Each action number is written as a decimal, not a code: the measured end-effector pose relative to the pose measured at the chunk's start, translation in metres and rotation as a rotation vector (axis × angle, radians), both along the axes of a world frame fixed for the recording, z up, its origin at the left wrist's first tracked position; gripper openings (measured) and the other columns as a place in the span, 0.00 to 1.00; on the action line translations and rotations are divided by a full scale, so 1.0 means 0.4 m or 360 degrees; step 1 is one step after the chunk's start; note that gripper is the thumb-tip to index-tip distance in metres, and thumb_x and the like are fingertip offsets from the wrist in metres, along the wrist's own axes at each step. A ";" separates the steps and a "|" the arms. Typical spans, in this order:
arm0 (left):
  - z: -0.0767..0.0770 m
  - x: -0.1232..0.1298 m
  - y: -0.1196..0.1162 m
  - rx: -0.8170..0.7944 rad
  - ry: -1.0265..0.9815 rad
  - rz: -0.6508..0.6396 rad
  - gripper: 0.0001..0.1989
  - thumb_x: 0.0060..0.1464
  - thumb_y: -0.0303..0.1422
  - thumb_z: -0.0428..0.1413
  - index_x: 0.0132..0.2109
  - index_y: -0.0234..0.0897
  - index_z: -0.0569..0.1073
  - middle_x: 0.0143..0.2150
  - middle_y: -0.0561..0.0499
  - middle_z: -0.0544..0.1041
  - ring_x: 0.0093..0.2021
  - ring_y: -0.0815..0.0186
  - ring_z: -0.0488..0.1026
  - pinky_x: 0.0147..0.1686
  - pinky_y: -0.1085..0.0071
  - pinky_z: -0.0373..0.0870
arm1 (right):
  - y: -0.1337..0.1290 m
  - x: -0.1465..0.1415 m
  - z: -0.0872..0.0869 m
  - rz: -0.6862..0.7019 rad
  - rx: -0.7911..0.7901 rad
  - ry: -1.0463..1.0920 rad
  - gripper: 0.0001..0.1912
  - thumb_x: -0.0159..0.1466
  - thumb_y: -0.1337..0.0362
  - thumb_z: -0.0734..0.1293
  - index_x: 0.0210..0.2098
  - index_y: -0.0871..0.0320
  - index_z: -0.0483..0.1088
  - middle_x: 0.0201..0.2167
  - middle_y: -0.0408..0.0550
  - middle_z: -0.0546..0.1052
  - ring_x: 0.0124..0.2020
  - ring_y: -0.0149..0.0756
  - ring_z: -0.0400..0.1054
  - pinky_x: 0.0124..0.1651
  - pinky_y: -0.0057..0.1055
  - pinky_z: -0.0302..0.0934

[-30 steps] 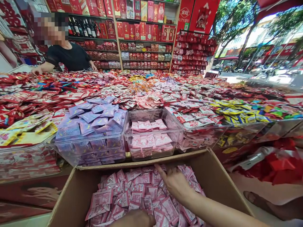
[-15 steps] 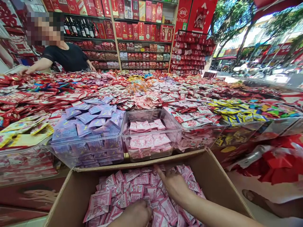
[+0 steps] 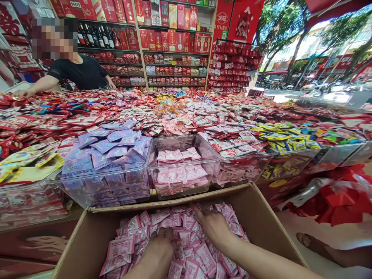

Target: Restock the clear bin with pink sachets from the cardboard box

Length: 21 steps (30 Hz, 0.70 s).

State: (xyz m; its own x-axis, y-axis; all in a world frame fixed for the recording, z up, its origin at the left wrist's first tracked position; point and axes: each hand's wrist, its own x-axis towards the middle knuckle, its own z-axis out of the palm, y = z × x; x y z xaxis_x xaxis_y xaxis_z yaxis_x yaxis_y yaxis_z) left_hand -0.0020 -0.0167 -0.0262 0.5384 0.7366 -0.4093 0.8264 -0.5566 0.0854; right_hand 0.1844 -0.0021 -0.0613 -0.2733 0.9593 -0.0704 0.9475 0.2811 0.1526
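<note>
Pink-and-white candy packets (image 3: 206, 257) fill the bottom of an open cardboard box (image 3: 270, 232) in front of me. Left of the middle, my left hand (image 3: 161, 244) reaches down onto the packets, its fingers slightly apart and bent, tips hidden among them. My right hand (image 3: 215, 228) lies farther back on the heap, one finger stretched toward the box's far wall and the others bent down into the packets. I see no packet lifted in either hand. Just behind the box stands a clear plastic bin (image 3: 181, 190) with rows of similar pink packets.
A bin of purple packets (image 3: 107, 155) stands left of the pink one, a bin of red-and-white packets (image 3: 241, 143) right of it. Mounds of wrapped sweets stretch behind. Across the display a person in black (image 3: 84, 71) reaches into it. Red bags (image 3: 337, 197) hang at right.
My left hand has moved left and farther into the box, its closed fingers loosening over the packets. My right hand stays in nearly the same place. The view has shifted slightly.
</note>
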 end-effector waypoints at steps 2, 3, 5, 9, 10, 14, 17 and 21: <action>0.002 0.000 0.006 0.0022 0.0001 -0.0003 0.23 0.30 0.20 0.50 0.40 0.32 0.72 0.43 0.37 0.69 0.43 0.46 0.64 0.38 0.54 0.63 | 0.002 0.000 -0.002 -0.0022 -0.0023 0.0038 0.36 0.52 0.79 0.56 0.58 0.55 0.44 0.25 0.51 0.74 0.25 0.39 0.69 0.21 0.28 0.57; 0.003 0.000 0.009 0.0045 -0.0001 0.0010 0.25 0.30 0.19 0.49 0.41 0.33 0.71 0.43 0.38 0.69 0.42 0.47 0.64 0.37 0.55 0.63 | 0.004 0.000 -0.003 -0.0022 -0.0042 0.0057 0.36 0.52 0.79 0.56 0.57 0.55 0.44 0.26 0.51 0.75 0.25 0.39 0.69 0.21 0.28 0.58; 0.004 -0.003 0.014 0.0102 -0.0001 0.0055 0.26 0.30 0.18 0.47 0.42 0.33 0.69 0.43 0.39 0.69 0.43 0.48 0.64 0.37 0.56 0.63 | 0.007 0.002 -0.005 -0.0033 -0.0072 0.0077 0.35 0.52 0.80 0.56 0.57 0.55 0.45 0.26 0.51 0.75 0.26 0.39 0.70 0.22 0.28 0.58; -0.002 -0.017 0.021 0.0133 -0.0008 0.0073 0.22 0.34 0.19 0.46 0.41 0.31 0.70 0.43 0.38 0.70 0.42 0.50 0.65 0.36 0.58 0.64 | 0.007 0.006 -0.001 -0.0086 -0.0123 0.0099 0.34 0.52 0.80 0.55 0.57 0.58 0.46 0.26 0.52 0.75 0.26 0.40 0.69 0.23 0.29 0.59; -0.005 -0.021 0.022 0.0136 -0.0020 0.0062 0.22 0.34 0.20 0.46 0.40 0.31 0.70 0.42 0.39 0.70 0.42 0.50 0.65 0.37 0.58 0.63 | 0.005 0.005 0.001 -0.0076 -0.0133 0.0115 0.34 0.52 0.80 0.54 0.57 0.58 0.47 0.27 0.53 0.75 0.27 0.40 0.69 0.24 0.29 0.59; -0.008 -0.032 0.025 0.0156 -0.0063 0.0047 0.20 0.32 0.21 0.48 0.37 0.31 0.72 0.38 0.40 0.72 0.41 0.50 0.65 0.37 0.58 0.62 | -0.007 -0.001 0.002 -0.0031 -0.0124 0.0388 0.32 0.51 0.79 0.54 0.55 0.59 0.51 0.34 0.56 0.73 0.36 0.41 0.66 0.35 0.32 0.59; 0.000 -0.033 0.023 0.0143 -0.0072 0.0067 0.16 0.32 0.21 0.48 0.32 0.30 0.74 0.37 0.37 0.73 0.40 0.49 0.65 0.38 0.56 0.61 | -0.015 -0.004 -0.006 0.0000 -0.0170 0.0630 0.23 0.51 0.76 0.55 0.47 0.61 0.61 0.38 0.55 0.71 0.42 0.41 0.62 0.43 0.34 0.55; 0.018 -0.034 0.020 0.0093 -0.0170 0.0096 0.12 0.36 0.23 0.47 0.29 0.34 0.73 0.33 0.42 0.75 0.39 0.52 0.67 0.39 0.57 0.58 | -0.022 -0.007 -0.019 0.0009 -0.0288 0.0757 0.15 0.52 0.66 0.59 0.40 0.59 0.64 0.36 0.51 0.72 0.40 0.39 0.63 0.42 0.30 0.55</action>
